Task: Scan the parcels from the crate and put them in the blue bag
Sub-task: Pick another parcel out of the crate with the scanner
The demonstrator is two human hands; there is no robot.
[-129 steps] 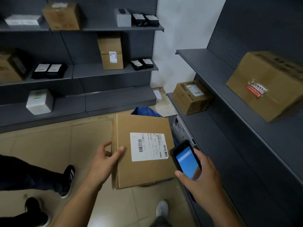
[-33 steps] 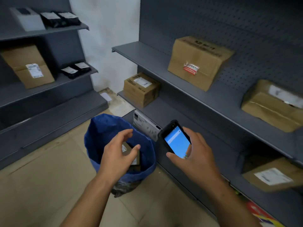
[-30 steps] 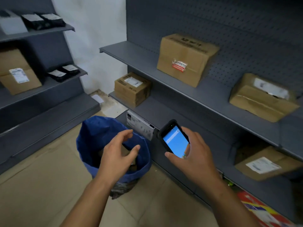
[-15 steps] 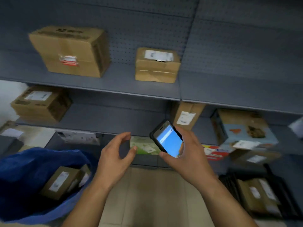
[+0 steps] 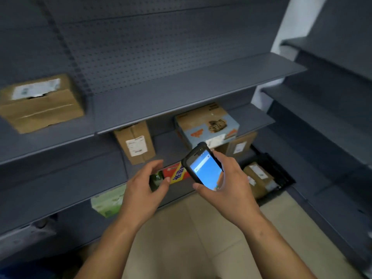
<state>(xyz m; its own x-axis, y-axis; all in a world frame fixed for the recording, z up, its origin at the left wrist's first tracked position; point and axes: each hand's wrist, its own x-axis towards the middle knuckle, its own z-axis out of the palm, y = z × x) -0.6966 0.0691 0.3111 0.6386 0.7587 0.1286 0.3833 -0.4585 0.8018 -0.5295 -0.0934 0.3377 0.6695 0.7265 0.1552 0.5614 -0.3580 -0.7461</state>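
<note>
My right hand [image 5: 229, 188] grips a black handheld scanner [image 5: 203, 163] with a lit blue screen, held at chest height in front of the shelving. My left hand [image 5: 144, 188] hovers empty beside it, fingers curled and apart. A black crate [image 5: 281, 176] stands on the floor at the right, under the shelves, with brown labelled parcels [image 5: 258, 176] inside. The blue bag shows only as a dark blue sliver at the bottom left corner [image 5: 8, 273].
Grey metal shelves [image 5: 181, 93] fill the view ahead and to the right. Cardboard boxes [image 5: 40, 103] sit on them, with a labelled box [image 5: 134, 141] and a blue printed box [image 5: 207, 125] lower down. Colourful packs [image 5: 176, 174] lie on the bottom shelf. Beige floor tiles [image 5: 191, 238] lie below.
The parcel went from my left hand into the blue bag. My view has swung right along the shelves, so the bag has slid out at the left and the crate has come nearer.
</note>
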